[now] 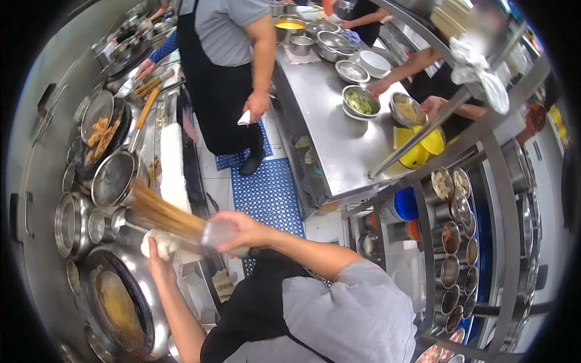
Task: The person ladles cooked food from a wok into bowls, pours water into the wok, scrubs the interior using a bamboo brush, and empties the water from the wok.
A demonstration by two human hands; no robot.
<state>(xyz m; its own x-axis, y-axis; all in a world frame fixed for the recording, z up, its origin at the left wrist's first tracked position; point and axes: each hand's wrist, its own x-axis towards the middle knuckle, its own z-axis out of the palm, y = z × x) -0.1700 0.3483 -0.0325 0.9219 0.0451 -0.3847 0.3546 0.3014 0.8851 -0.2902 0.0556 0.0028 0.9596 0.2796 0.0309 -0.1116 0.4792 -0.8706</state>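
Observation:
My right hand (233, 233) is closed round the pale handle end of a bamboo wok brush (166, 213), whose bristles point left and are blurred by motion. My left hand (158, 257) grips a bunched white cloth (162, 242) at the edge of the stove; whether a handle lies under the cloth is hidden. Just below and left of that hand sits a wok (115, 299) with yellowish-brown liquid in it. Beyond the brush tips rests a round strainer (115, 177) with a wooden handle.
Fried pieces (100, 138) lie by another wok. Metal pots (72, 224) line the stove's back. A co-worker in a black apron (212, 78) stands in the aisle. Another person's hands touch bowls on the steel table (308, 115). A rack (430, 254) holds several ingredient tins.

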